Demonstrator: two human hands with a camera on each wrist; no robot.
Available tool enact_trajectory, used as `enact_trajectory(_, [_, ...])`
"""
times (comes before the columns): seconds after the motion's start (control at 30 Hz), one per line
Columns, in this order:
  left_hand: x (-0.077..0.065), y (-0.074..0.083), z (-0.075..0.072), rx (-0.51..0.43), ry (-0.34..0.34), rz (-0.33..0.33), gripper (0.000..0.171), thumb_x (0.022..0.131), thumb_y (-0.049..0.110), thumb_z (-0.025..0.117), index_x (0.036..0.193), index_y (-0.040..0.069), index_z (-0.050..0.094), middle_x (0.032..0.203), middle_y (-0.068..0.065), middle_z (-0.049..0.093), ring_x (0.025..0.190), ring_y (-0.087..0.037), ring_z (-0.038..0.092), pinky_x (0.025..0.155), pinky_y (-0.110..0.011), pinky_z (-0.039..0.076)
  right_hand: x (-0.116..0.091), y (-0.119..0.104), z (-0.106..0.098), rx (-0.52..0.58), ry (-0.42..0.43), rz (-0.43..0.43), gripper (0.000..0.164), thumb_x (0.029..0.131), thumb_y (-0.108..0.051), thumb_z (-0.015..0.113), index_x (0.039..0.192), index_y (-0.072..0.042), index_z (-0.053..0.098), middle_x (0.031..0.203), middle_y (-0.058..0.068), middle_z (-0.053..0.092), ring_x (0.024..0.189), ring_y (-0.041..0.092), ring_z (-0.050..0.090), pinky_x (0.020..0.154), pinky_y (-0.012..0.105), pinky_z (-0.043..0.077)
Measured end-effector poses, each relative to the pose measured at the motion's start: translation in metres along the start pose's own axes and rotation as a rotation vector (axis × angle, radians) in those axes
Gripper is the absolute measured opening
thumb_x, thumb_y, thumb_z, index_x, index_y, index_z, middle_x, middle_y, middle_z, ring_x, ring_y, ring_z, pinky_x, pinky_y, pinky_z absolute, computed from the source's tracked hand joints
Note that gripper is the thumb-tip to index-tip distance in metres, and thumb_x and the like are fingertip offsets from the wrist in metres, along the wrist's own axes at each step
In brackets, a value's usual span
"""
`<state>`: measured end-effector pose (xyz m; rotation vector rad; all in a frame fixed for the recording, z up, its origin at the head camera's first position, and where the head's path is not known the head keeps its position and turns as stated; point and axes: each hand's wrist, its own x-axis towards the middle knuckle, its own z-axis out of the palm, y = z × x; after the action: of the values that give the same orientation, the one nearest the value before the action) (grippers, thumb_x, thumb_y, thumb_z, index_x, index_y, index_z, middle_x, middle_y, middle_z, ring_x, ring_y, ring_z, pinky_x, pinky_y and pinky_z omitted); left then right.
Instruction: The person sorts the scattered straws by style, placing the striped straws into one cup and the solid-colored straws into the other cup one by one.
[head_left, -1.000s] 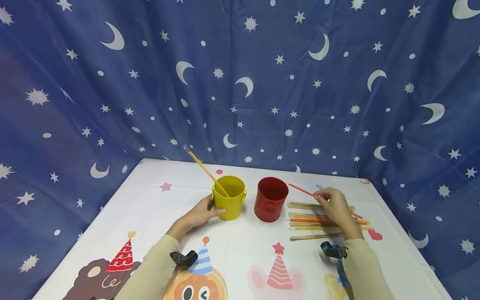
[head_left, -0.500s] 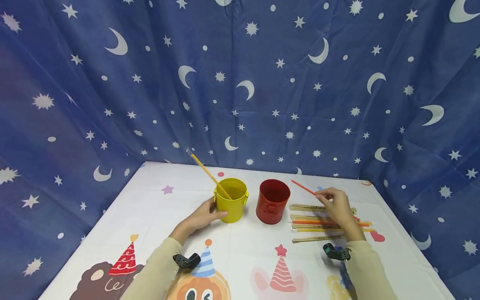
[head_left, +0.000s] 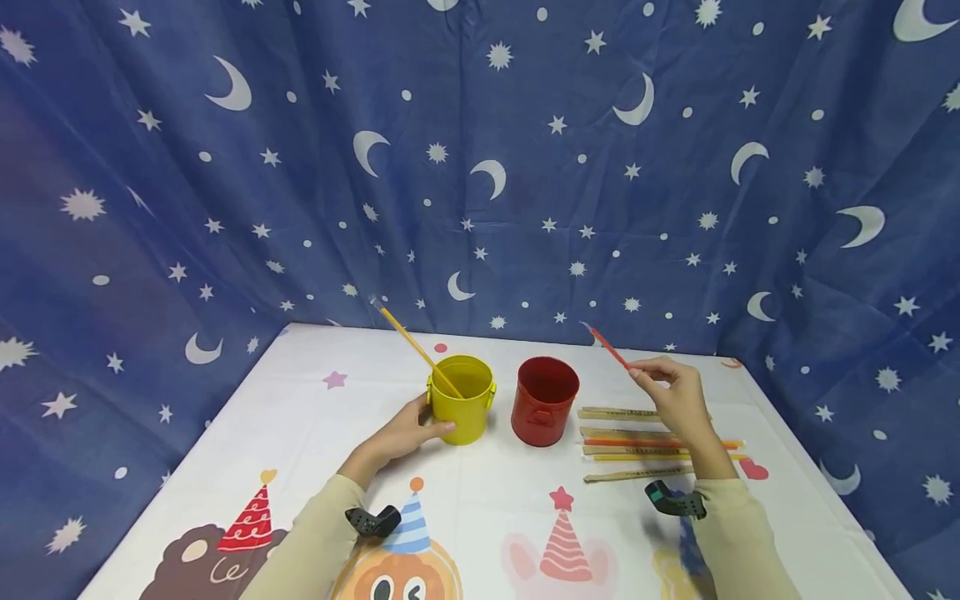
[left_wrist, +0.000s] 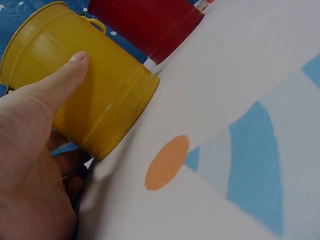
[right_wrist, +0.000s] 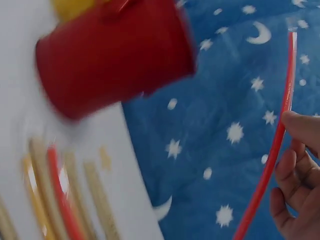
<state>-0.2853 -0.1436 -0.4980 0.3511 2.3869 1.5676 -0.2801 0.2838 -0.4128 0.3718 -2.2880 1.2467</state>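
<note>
My left hand (head_left: 405, 429) grips a small yellow bucket (head_left: 467, 419), thumb along its front and fingers round its lower side. A yellow straw (head_left: 408, 337) in a clear wrapper leans out of that bucket to the left. To its right stands a red bucket (head_left: 538, 421); in the head view nothing pokes above its rim. Between thumb and fingers, my right hand (head_left: 675, 392) pinches a red straw (head_left: 611, 348) in a clear wrapper, raised off the table and tilted up to the left. In the right wrist view the same red straw (right_wrist: 280, 135) bends slightly.
Below my right hand, several paper-wrapped straws (head_left: 637, 475) lie roughly side by side with yellow straws (head_left: 637, 457) and a red-orange one. The white cartoon-print cloth (head_left: 480, 517) covers the table. A blue star-and-moon curtain (head_left: 480, 208) hangs behind it.
My right hand has lifted the red straw up from over the pile, its far end rising and tilting more steeply. My left hand and both buckets stay in place.
</note>
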Motion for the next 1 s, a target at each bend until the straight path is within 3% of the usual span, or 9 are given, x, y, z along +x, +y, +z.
enact_trajectory(0.2, [0.001, 0.0, 0.001, -0.039, -0.014, 0.023, 0.093, 0.093, 0.038, 0.073, 0.161, 0.003, 0.02, 0.168, -0.019, 0.021, 0.156, -0.038, 0.02, 0.129, -0.052, 0.018, 0.007, -0.018, 0.003, 0.286, -0.051, 0.06, 0.024, 0.096, -0.003, 0.066, 0.109, 0.017, 0.068, 0.085, -0.013, 0.073, 0.077, 0.001, 0.065, 0.07, 0.014, 0.053])
enact_trajectory(0.43, [0.002, -0.004, -0.002, -0.031, -0.019, 0.019, 0.093, 0.092, 0.04, 0.073, 0.161, 0.005, 0.021, 0.169, -0.018, 0.022, 0.156, -0.038, 0.022, 0.129, -0.052, 0.021, 0.017, -0.041, 0.017, 0.331, -0.111, 0.057, 0.025, 0.098, -0.007, 0.064, 0.11, 0.015, 0.067, 0.085, -0.019, 0.071, 0.081, 0.001, 0.062, 0.076, 0.015, 0.053])
enact_trajectory(0.57, [0.001, -0.001, -0.001, -0.027, -0.018, 0.022, 0.091, 0.093, 0.037, 0.073, 0.161, 0.004, 0.022, 0.168, -0.019, 0.022, 0.156, -0.039, 0.023, 0.128, -0.053, 0.021, 0.021, -0.055, 0.022, 0.438, -0.126, 0.085, 0.014, 0.098, -0.007, 0.065, 0.104, -0.002, 0.075, 0.084, -0.015, 0.072, 0.08, 0.004, 0.06, 0.08, 0.017, 0.053])
enact_trajectory(0.67, [0.0, 0.001, 0.0, -0.02, -0.011, 0.014, 0.092, 0.093, 0.036, 0.073, 0.161, 0.004, 0.021, 0.168, -0.019, 0.022, 0.156, -0.038, 0.023, 0.129, -0.053, 0.021, 0.025, -0.067, 0.025, 0.579, -0.156, 0.108, 0.019, 0.098, -0.004, 0.063, 0.1, -0.016, 0.078, 0.084, -0.012, 0.072, 0.081, 0.005, 0.06, 0.083, 0.018, 0.053])
enact_trajectory(0.83, [0.0, -0.002, 0.0, -0.013, -0.016, 0.007, 0.093, 0.093, 0.038, 0.072, 0.161, 0.004, 0.02, 0.169, -0.018, 0.021, 0.156, -0.038, 0.022, 0.129, -0.053, 0.02, 0.031, -0.088, 0.032, 0.816, -0.22, 0.155, 0.029, 0.1, 0.0, 0.058, 0.097, -0.02, 0.078, 0.089, -0.009, 0.074, 0.085, 0.004, 0.065, 0.087, 0.016, 0.056])
enact_trajectory(1.0, [0.003, -0.002, -0.001, -0.006, -0.015, 0.007, 0.094, 0.092, 0.04, 0.073, 0.162, 0.005, 0.019, 0.169, -0.018, 0.02, 0.157, -0.037, 0.02, 0.129, -0.052, 0.019, 0.041, -0.107, 0.042, 0.952, -0.259, 0.2, 0.032, 0.103, -0.002, 0.054, 0.097, -0.022, 0.078, 0.091, -0.008, 0.072, 0.086, 0.004, 0.065, 0.088, 0.017, 0.057])
